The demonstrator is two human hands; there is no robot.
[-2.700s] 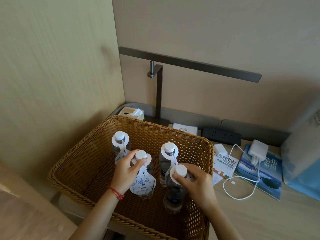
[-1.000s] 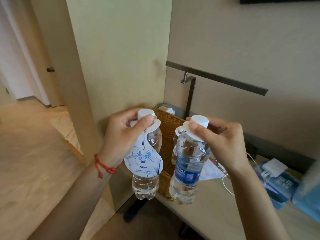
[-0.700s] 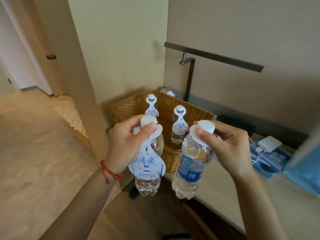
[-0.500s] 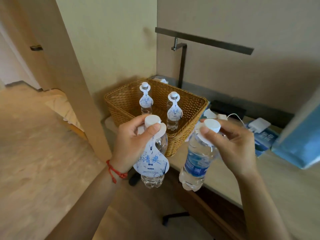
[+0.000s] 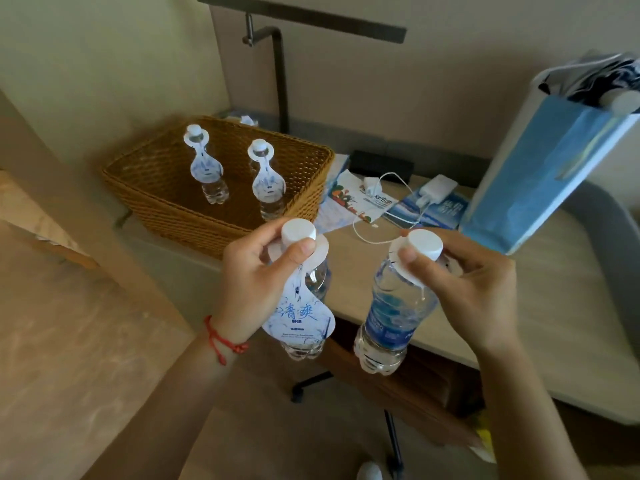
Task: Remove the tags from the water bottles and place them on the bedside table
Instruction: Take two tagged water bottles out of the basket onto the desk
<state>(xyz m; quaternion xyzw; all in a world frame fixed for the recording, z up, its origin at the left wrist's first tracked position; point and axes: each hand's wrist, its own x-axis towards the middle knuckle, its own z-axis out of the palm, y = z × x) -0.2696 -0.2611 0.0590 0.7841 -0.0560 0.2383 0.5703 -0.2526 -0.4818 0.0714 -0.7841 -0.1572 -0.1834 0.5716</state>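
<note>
Two water bottles held clear of the counter (image 5: pixel 561 306), off its front edge. The left hand (image 5: pixel 254 282) grasps the left bottle (image 5: pixel 308 306) at its cap, thumb pressing the tag (image 5: pixel 299 313) that hangs from the neck. The right hand (image 5: pixel 464 289) grips the right bottle (image 5: pixel 394 317) likewise, its tag collar (image 5: pixel 403 268) tilted under the cap. Gripping by the necks probably leaves the tags free to be slipped off. Two tagged bottles (image 5: pixel 207 174) stand in the wicker basket (image 5: pixel 194 216) at the counter's left end.
</note>
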